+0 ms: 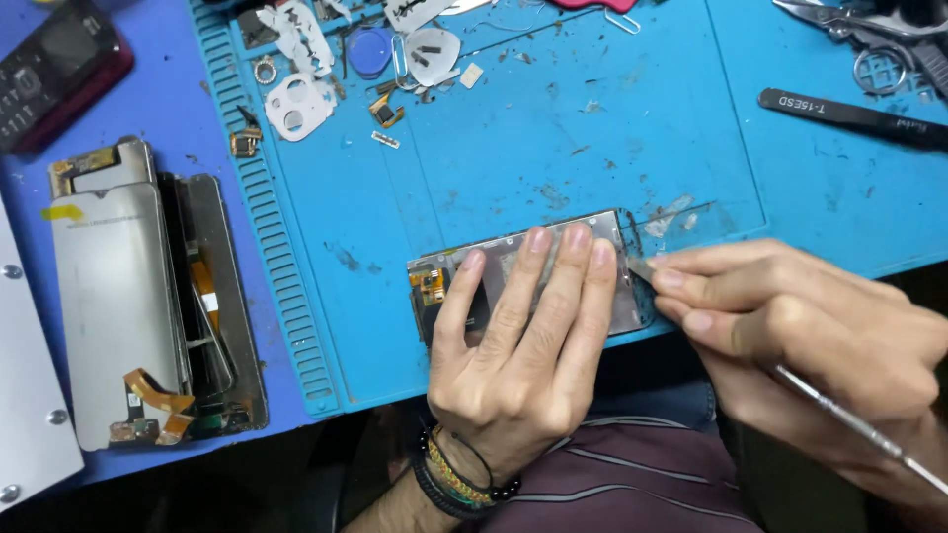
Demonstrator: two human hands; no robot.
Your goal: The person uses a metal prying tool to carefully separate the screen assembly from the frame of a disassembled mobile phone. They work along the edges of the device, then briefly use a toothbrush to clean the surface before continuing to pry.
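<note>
Far upper left: dark keypad phone on blue bench. Left of frame: stack of silver display panels with orange flex cables. Upper centre-left: loose scraps, camera-hole cover on blue work mat. Lower centre: phone screen panel flat at mat's near edge. Left hand spread flat on it, fingers pressing, grasping nothing. Right hand closed around thin metal pry tool, tip at panel's right edge. Upper right: black tweezers.
</note>
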